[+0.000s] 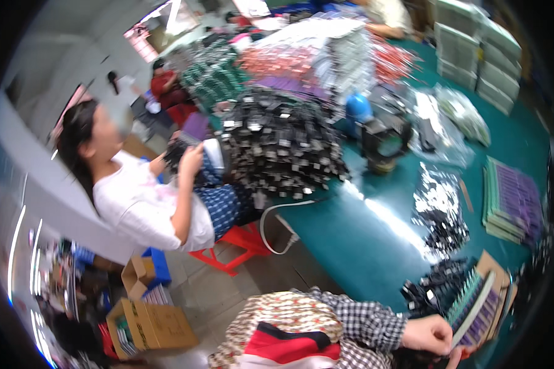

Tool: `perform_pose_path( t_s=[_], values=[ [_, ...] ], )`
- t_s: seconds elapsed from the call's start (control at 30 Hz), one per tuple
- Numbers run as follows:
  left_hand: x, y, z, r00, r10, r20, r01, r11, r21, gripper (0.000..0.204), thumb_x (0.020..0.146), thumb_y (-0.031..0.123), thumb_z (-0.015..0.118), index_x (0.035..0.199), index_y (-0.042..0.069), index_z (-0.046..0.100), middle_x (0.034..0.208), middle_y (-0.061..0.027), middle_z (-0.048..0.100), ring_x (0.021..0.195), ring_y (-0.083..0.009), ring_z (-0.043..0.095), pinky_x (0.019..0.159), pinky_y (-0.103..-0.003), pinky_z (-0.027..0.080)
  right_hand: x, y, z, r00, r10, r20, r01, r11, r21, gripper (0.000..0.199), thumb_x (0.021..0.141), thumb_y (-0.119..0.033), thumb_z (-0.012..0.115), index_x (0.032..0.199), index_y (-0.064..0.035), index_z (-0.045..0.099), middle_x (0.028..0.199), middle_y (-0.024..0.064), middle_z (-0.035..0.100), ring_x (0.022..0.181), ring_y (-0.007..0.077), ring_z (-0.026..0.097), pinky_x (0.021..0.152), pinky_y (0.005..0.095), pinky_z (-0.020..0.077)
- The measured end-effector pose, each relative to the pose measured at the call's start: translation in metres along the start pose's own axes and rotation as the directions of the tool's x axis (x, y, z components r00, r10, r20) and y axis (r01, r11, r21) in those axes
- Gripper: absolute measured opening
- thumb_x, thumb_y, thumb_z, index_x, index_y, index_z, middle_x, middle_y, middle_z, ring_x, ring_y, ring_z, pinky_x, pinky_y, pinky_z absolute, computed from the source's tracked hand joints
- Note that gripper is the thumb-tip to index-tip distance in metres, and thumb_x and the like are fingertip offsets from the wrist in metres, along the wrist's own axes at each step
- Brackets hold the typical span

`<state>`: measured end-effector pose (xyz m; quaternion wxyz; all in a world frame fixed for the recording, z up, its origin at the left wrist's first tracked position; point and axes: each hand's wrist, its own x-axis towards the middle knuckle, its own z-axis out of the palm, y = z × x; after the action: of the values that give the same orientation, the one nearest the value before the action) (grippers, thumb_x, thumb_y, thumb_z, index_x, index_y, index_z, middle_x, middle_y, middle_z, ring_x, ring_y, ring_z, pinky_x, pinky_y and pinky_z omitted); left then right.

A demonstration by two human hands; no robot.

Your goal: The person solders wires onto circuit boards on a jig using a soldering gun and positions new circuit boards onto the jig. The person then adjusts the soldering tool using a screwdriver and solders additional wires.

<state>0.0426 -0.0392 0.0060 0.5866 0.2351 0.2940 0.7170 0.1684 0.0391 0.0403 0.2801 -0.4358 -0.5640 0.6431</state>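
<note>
At the lower right, my left hand (428, 335) comes out of a black-and-white checked sleeve with its fingers curled together. Whatever it pinches is too small or too hidden to name. Just below it, only a finger or so of my right hand (455, 357) shows at the picture's edge. Dark material lies under both hands. Close by, a cardboard tray (491, 263) holds rows of green and purple strips. A heap of small black pieces (434, 286) lies beside the tray on the green table (357, 246).
A clear bag of small black parts (438, 206) and stacked purple-and-green bundles (511, 200) lie farther along. Beyond stand a black-and-blue device (381, 132) and a large black pile (283, 144). At left, a co-worker (148, 197) sits on a red stool (231, 249); cardboard boxes (154, 326) stand on the floor.
</note>
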Motion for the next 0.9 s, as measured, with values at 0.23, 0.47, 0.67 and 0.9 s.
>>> perform_pose_path(
  t_s=[0.23,0.47,0.67,0.9],
  values=[
    [-0.008,-0.007,0.009,0.994,0.078,-0.072,-0.062,0.978,0.198,0.017,0.091,0.017,0.062,0.096,0.001,0.06,0.081,-0.0056,0.062,0.073,-0.0118,0.063,0.062,-0.026,0.054,-0.006,-0.004,-0.006,0.998,0.07,0.0,-0.069,0.997,-0.028,0.027,0.087,-0.018,0.062,0.103,0.003,0.06,0.09,0.0081,0.061,0.079,0.015,0.056,0.065,0.027,0.0469],
    [-0.012,-0.012,0.018,0.997,0.058,-0.059,-0.043,0.971,0.235,0.014,0.089,0.012,0.063,0.094,-0.001,0.061,0.079,-0.0081,0.063,0.072,-0.0139,0.064,0.06,-0.028,0.056,-0.015,-0.005,-0.014,0.992,0.126,-0.009,-0.125,0.992,0.023,0.031,0.091,-0.026,0.063,0.103,0.0026,0.063,0.096,0.0097,0.062,0.084,0.0132,0.057,0.07,0.0269,0.0482],
    [-0.007,-0.015,0.019,0.993,0.086,-0.079,-0.062,0.961,0.268,0.011,0.087,0.008,0.065,0.093,-0.002,0.062,0.078,-0.0101,0.064,0.07,-0.0157,0.064,0.058,-0.029,0.057,-0.015,-0.001,-0.014,0.995,0.05,-0.089,-0.041,0.994,0.105,0.024,0.091,-0.014,0.062,0.105,0.0042,0.062,0.101,0.0115,0.063,0.088,0.0146,0.06,0.077,0.0278,0.0504],
    [-0.007,-0.012,0.028,0.988,0.068,-0.138,-0.04,0.98,0.194,0.012,0.088,0.01,0.065,0.091,-0.001,0.062,0.073,-0.0078,0.063,0.061,-0.0129,0.061,0.051,-0.025,0.052,-0.005,0.008,-0.019,0.998,-0.056,-0.004,0.056,0.998,0.022,0.026,0.09,-0.008,0.058,0.112,0.0065,0.058,0.099,0.0131,0.062,0.086,0.0176,0.061,0.076,0.0291,0.0508]
  ],
)
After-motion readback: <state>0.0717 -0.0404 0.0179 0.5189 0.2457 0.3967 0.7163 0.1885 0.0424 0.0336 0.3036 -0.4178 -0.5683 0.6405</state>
